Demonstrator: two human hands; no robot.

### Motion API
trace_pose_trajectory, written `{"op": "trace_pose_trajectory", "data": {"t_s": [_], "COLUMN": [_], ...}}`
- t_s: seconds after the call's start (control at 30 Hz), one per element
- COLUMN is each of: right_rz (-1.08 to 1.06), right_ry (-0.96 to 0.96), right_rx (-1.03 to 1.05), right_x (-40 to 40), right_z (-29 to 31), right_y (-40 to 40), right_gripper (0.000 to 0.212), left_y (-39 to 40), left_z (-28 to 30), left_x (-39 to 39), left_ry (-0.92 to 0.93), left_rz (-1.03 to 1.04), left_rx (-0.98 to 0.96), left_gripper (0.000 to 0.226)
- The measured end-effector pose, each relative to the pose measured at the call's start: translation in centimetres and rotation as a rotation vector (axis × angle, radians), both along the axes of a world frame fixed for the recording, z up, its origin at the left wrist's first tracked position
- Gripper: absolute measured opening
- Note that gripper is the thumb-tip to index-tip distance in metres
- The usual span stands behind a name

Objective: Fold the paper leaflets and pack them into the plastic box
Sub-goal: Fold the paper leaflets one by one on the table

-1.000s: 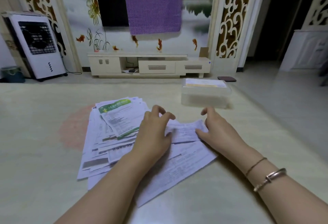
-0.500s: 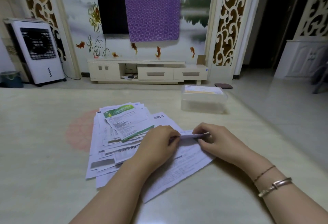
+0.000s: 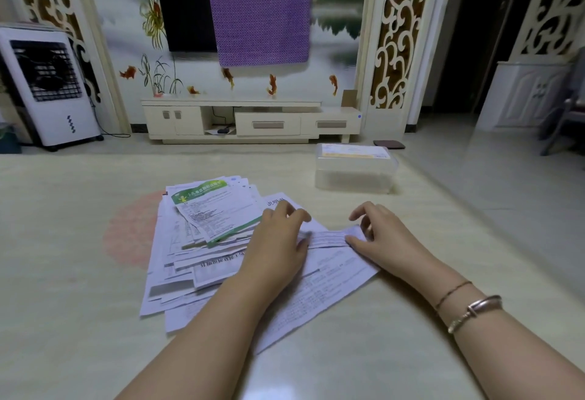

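Folding one leaflet, with most of the work not yet done

Both hands work on a small folded strip (image 3: 329,237) lying on the paper pile (image 3: 202,241): the left hand (image 3: 278,247) presses its left end with relaxed fingers, the right hand (image 3: 380,238) pinches its right end. The plastic box (image 3: 354,175) stands behind the pile to the right, its lid on; I judge many leaflets are not folded yet.
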State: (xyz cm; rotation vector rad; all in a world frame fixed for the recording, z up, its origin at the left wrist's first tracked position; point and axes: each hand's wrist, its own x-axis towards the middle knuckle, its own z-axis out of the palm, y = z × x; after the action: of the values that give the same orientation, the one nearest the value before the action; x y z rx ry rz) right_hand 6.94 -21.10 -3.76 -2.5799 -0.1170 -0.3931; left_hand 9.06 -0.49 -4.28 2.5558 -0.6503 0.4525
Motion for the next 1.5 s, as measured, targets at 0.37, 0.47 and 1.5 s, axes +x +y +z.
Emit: {"op": "trace_pose_trajectory", "data": {"t_s": [0.37,0.47,1.5], "right_rz": [0.159,0.164,0.272], "right_ry": [-0.018,-0.011,-0.179], "right_rx": [0.071,0.075,-0.049], "right_x": [-1.5,-1.8,-1.4], "right_z": [0.7,0.8,0.9], "right_y": [0.8,0.9,1.8], "right_gripper": [0.018,0.022,0.033], "left_y": [-0.3,-0.4,-1.3], "left_z": [0.5,0.6,0.1], "left_x": [-1.1,-1.1,-0.8], "left_ry": [-0.096,-0.099,0.16], "left_rz": [-0.04,-0.049,-0.112], "left_rx": [0.137,0.105,-0.358], "left_gripper": [0.025,0.025,0.053]}}
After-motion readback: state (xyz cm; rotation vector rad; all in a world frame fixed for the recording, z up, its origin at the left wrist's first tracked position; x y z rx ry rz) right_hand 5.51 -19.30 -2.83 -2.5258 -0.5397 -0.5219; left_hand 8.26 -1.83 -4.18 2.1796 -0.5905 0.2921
